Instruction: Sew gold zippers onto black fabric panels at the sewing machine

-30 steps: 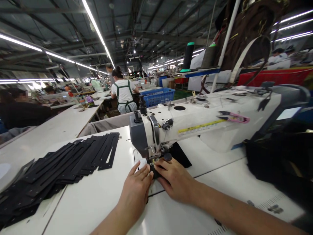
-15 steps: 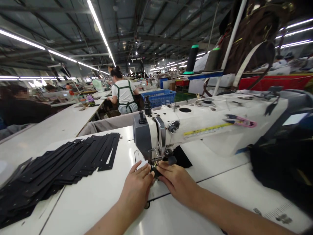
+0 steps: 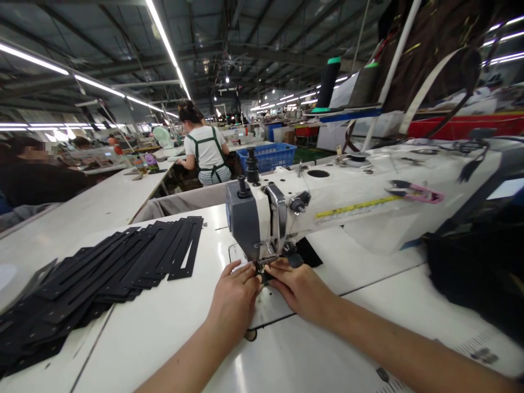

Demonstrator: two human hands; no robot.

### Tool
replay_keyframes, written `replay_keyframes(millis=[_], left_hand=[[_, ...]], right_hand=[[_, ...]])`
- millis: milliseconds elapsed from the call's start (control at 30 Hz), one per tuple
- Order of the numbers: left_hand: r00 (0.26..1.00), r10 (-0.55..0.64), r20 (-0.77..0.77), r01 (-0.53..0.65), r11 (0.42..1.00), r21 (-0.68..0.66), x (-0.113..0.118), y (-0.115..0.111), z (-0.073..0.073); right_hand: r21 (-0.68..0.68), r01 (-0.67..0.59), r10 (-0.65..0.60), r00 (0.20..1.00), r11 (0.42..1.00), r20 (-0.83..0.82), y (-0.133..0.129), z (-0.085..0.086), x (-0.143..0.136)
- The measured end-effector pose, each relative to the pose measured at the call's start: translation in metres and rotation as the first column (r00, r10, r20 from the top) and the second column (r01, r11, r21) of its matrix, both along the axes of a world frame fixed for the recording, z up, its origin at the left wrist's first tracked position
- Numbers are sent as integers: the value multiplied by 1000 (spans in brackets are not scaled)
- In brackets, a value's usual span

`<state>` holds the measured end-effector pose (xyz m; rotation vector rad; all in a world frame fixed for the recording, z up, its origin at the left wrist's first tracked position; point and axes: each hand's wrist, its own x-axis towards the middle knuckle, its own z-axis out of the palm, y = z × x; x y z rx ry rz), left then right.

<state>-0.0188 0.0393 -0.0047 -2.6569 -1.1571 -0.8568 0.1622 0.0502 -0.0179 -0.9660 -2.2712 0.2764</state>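
Note:
A white sewing machine [image 3: 364, 191] with a grey head stands over the worktable. Under its presser foot [image 3: 262, 266] lies a black fabric piece [image 3: 310, 252], whose far corner shows behind the head to the right. My left hand [image 3: 234, 297] is just left of the foot, thumb and fingers drawn together at the piece's near edge. From the right, my right hand [image 3: 301, 285] closes on the same piece with its fingertips close to the foot. Both hands partly hide the piece, and its stitching cannot be made out.
Overlapping black cut-out strips [image 3: 118, 267] lie on the table at left. Pink-handled thread snips [image 3: 415, 191] rest on the machine arm beside a yellow measuring tape [image 3: 356, 207]. Dark fabric [image 3: 478, 278] is heaped at right. Behind are a blue basket [image 3: 270, 156] and a co-worker [image 3: 204, 150].
The view has shifted slightly, so the machine appears a little farther right and higher. Both hands stay by the presser foot on the black fabric piece, with little visible movement.

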Motion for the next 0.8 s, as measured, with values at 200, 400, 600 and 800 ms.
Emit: replay_keyframes(millis=[200, 400, 600, 800], left_hand=[[1000, 9, 6, -8, 999, -37, -1, 0, 0], [1000, 17, 10, -16, 997, -72, 0, 0, 0], [998, 35, 46, -33, 998, -56, 1, 0, 0], [995, 58, 81, -59, 998, 7, 1, 0, -5]], right_hand=[[-5, -2, 2, 1000, 1000, -24, -1, 2, 0], [-9, -16, 16, 1000, 1000, -8, 2, 0, 0], [-18, -5, 4, 1000, 1000, -17, 3, -2, -2], [3, 30, -30, 999, 1000, -24, 3, -2, -7]])
